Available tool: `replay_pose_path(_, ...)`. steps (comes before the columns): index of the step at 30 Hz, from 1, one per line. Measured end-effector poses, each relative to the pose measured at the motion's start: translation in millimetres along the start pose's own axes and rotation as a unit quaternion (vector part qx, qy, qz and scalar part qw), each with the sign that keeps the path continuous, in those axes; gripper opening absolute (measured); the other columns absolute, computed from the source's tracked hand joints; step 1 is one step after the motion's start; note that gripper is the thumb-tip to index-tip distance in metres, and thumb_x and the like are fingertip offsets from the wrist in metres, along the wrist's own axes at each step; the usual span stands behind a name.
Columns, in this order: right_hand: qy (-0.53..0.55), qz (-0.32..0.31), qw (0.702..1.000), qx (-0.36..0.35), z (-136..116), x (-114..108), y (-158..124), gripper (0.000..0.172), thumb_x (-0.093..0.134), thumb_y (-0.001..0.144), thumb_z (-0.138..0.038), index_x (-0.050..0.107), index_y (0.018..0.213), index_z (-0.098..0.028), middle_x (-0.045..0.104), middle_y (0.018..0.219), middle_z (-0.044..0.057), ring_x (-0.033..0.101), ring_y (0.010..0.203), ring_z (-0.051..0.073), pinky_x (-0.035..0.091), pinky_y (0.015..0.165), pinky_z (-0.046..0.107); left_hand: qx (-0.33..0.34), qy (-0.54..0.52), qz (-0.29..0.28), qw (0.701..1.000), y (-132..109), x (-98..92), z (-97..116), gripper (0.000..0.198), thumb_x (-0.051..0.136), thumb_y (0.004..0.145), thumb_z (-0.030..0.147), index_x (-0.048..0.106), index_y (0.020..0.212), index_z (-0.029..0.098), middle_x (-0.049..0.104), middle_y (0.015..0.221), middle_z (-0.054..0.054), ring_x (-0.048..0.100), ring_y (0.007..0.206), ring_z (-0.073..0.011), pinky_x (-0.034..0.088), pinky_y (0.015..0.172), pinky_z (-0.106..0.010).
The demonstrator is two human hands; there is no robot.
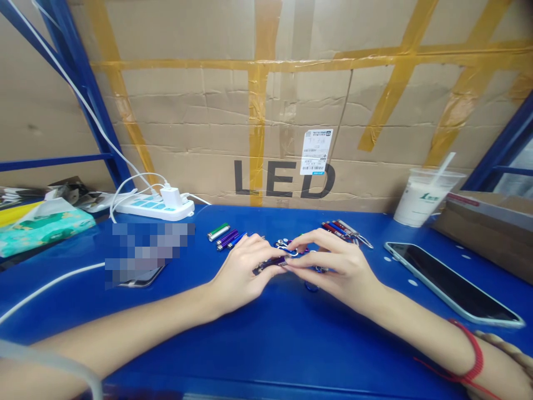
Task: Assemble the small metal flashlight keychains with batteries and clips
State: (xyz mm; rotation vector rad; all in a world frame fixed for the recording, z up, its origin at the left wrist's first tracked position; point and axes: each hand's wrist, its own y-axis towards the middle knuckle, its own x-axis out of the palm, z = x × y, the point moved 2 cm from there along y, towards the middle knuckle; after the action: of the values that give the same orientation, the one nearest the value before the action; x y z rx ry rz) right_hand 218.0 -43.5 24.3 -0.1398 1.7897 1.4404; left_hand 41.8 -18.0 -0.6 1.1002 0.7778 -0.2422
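Note:
My left hand (241,265) is closed around a slim dark purple metal tube (268,264), like a small penlight. At the tube's right end, the fingertips of my right hand (341,264) are pinched together; what exactly they grip is partly hidden. A white cord loop (289,251) and small metal clips show by these fingers. Behind my left hand lie several green, silver, purple and blue tubes (227,238) of the same kind. Red and silver tubes (338,229) with metal clips lie behind my right hand. A blue ring (311,286) sits on the table below my right fingers.
A phone (453,283) lies at the right, near a plastic cup with a straw (422,197) and a cardboard box (491,230). At the left are a power strip (156,207), cables, another partly blurred phone (144,276) and a tissue pack (52,225). Taped cardboard (200,128) stands behind the blue table (291,347).

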Motion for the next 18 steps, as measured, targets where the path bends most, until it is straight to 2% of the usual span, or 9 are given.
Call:
replay_pose_path(5, -0.008, -0.021, 0.999, 0.022, -1, 1, -1, 0.012, 0.058, 0.084, -0.027, 0.069, 0.083, -0.022, 0.066, 0.097, 0.006, 0.061, 0.082, 0.014, 0.052, 0.07, 0.026, -0.009, -0.004, -0.021, 1.0, 0, 0.4, 3, 0.014, 0.053, 0.087, 0.027, 0.065, 0.091, 0.019, 0.065, 0.075, -0.002, 0.054, 0.074, -0.0161, 0.041, 0.074, -0.031)
replay_pose_path(8, -0.005, -0.006, 0.999, 0.036, 1, 1, -1, 0.014, 0.056, 0.085, -0.027, 0.069, 0.086, -0.023, 0.066, 0.094, 0.005, 0.062, 0.083, 0.014, 0.052, 0.07, 0.024, -0.024, 0.003, -0.018, 1.0, 2, -0.1, 2, 0.014, 0.052, 0.088, 0.026, 0.064, 0.091, 0.019, 0.065, 0.078, -0.003, 0.054, 0.074, -0.0164, 0.04, 0.071, -0.03)
replay_pose_path(11, -0.01, 0.003, 0.995, 0.103, 7, 2, -2, 0.014, 0.056, 0.085, -0.028, 0.068, 0.088, -0.022, 0.066, 0.089, 0.004, 0.062, 0.08, 0.013, 0.051, 0.065, 0.022, -0.064, 0.011, 0.002, 0.998, 5, -1.7, -1, 0.012, 0.052, 0.088, 0.024, 0.062, 0.091, 0.019, 0.065, 0.082, -0.003, 0.054, 0.076, -0.0168, 0.04, 0.07, -0.03)
replay_pose_path(14, -0.058, -0.064, 0.983, 0.159, 14, 6, -4, 0.013, 0.059, 0.082, -0.031, 0.068, 0.086, -0.023, 0.066, 0.087, 0.003, 0.062, 0.079, 0.015, 0.051, 0.062, 0.023, -0.102, 0.013, 0.023, 0.994, 8, -3.6, -5, 0.008, 0.054, 0.086, 0.022, 0.06, 0.089, 0.019, 0.064, 0.081, -0.001, 0.055, 0.077, -0.0163, 0.041, 0.073, -0.03)
replay_pose_path(18, -0.102, -0.174, 0.965, 0.167, 20, 14, -8, 0.015, 0.058, 0.082, -0.031, 0.072, 0.085, -0.025, 0.067, 0.093, 0.003, 0.062, 0.087, 0.018, 0.052, 0.067, 0.028, -0.116, 0.005, 0.026, 0.993, 8, -3.9, -7, 0.005, 0.056, 0.085, 0.021, 0.06, 0.088, 0.019, 0.064, 0.081, -0.001, 0.055, 0.078, -0.0162, 0.041, 0.073, -0.03)
